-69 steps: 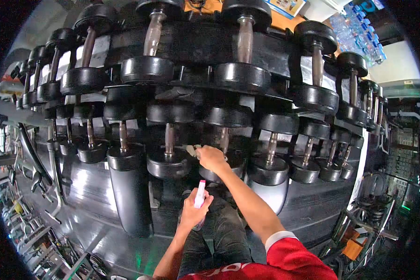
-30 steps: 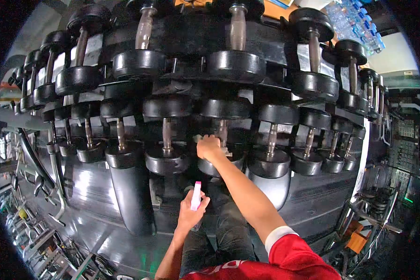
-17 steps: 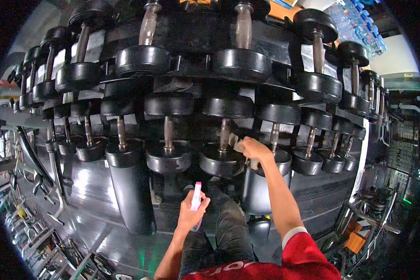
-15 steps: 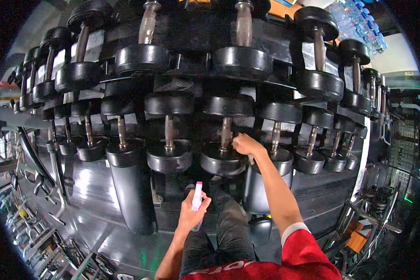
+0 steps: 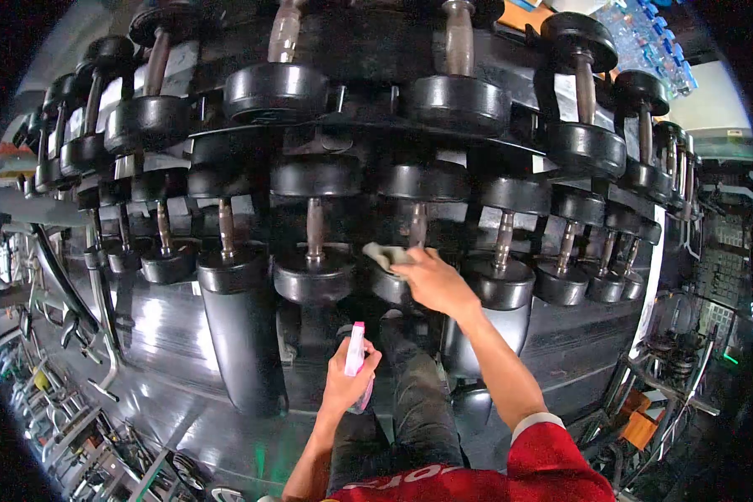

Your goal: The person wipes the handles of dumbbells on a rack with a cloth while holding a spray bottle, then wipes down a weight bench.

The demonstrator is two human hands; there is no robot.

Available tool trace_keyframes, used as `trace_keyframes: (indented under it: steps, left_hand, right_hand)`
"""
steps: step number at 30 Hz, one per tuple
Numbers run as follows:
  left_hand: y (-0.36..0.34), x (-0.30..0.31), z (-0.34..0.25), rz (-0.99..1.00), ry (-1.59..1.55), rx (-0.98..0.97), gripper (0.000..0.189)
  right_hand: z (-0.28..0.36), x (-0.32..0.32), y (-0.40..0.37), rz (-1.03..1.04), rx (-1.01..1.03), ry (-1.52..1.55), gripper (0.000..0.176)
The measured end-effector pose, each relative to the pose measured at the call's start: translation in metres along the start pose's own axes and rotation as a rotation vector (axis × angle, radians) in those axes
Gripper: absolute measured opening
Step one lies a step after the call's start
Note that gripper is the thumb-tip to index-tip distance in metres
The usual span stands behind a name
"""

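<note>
My right hand (image 5: 437, 283) is closed on a greyish cloth (image 5: 385, 254), which lies against the near head of a black dumbbell (image 5: 418, 219) on the lower rack row. Hand and cloth cover much of that head. Lower down, in front of my legs, my left hand (image 5: 348, 378) wraps around a spray bottle (image 5: 356, 351) with a white and pink top. The bottle is held upright, away from the rack. Just left of the cloth rests another black dumbbell (image 5: 315, 230) with a metal handle.
An upper row holds more dumbbells, one of them (image 5: 460, 67) straight ahead. Padded black benches (image 5: 241, 351) stand under the rack's front. Plastic water bottles (image 5: 644, 42) are gathered at the upper right. Gym machines (image 5: 84, 318) line the left side.
My right hand has moved from the right side of the dumbbell's handle toward its near head, and the cloth now shows on the left. My left hand stays nearly in place with the bottle.
</note>
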State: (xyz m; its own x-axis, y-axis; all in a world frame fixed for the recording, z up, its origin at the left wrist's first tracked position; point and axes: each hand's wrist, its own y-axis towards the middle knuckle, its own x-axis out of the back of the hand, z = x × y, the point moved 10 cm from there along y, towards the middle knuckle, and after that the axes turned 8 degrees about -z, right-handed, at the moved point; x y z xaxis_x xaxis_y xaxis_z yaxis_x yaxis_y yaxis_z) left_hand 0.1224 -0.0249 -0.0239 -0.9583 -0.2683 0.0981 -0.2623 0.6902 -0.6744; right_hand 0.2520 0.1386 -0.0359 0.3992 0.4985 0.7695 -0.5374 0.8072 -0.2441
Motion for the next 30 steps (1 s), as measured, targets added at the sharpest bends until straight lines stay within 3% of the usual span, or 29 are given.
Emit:
trace_keyframes:
  steps: [3, 5, 9, 11, 13, 15, 17, 18, 21, 24, 25, 26, 28, 30]
  left_hand:
    - [0.0, -0.004, -0.003, 0.034, 0.032, -0.035, 0.018]
    - [-0.001, -0.004, -0.008, 0.028, 0.028, -0.055, 0.018]
    - [-0.003, -0.002, -0.005, 0.039, 0.074, -0.057, 0.018]
    - [-0.005, -0.001, -0.002, 0.047, 0.081, -0.054, 0.018]
    - [-0.007, 0.0, 0.0, 0.047, 0.083, -0.052, 0.018]
    - [-0.009, 0.003, 0.0, 0.04, 0.059, -0.064, 0.019]
    - [-0.01, 0.006, -0.001, 0.046, 0.078, -0.054, 0.018]
    - [-0.01, 0.007, -0.001, 0.048, 0.096, -0.044, 0.018]
    - [-0.009, 0.012, 0.006, 0.062, 0.088, -0.056, 0.018]
    - [-0.011, 0.017, 0.007, 0.069, 0.086, -0.047, 0.017]
    - [-0.011, 0.018, 0.007, 0.075, 0.095, -0.048, 0.017]
    - [-0.011, 0.02, 0.008, 0.082, 0.095, -0.055, 0.017]
    - [-0.014, 0.023, 0.008, 0.098, 0.105, -0.058, 0.017]
    - [-0.015, 0.025, 0.007, 0.098, 0.14, -0.046, 0.017]
  right_hand:
    - [-0.002, -0.053, 0.037, -0.025, 0.011, -0.058, 0.031]
    - [-0.026, -0.088, 0.063, 0.168, -0.165, -0.141, 0.031]
    - [-0.057, -0.113, 0.078, 0.208, -0.381, -0.107, 0.033]
    - [-0.045, -0.113, 0.072, 0.192, -0.184, -0.03, 0.032]
    - [-0.02, -0.063, 0.047, 0.039, -0.055, 0.042, 0.031]
    - [-0.016, -0.024, 0.017, 0.009, -0.098, 0.16, 0.031]
    - [-0.018, 0.006, -0.015, -0.238, -0.018, 0.18, 0.034]
    - [-0.02, 0.009, -0.028, -0.244, -0.021, 0.173, 0.034]
    - [0.004, 0.018, -0.067, -0.469, 0.277, -0.178, 0.035]
    - [0.022, 0.0, -0.071, -0.474, 0.458, -0.199, 0.034]
    - [0.028, -0.012, -0.067, -0.406, 0.496, -0.259, 0.021]
    - [0.033, -0.019, -0.059, -0.412, 0.486, -0.256, 0.021]
    - [0.064, -0.057, -0.05, -0.307, 0.679, -0.38, 0.03]
    - [0.076, -0.083, -0.035, -0.259, 0.645, -0.53, 0.032]
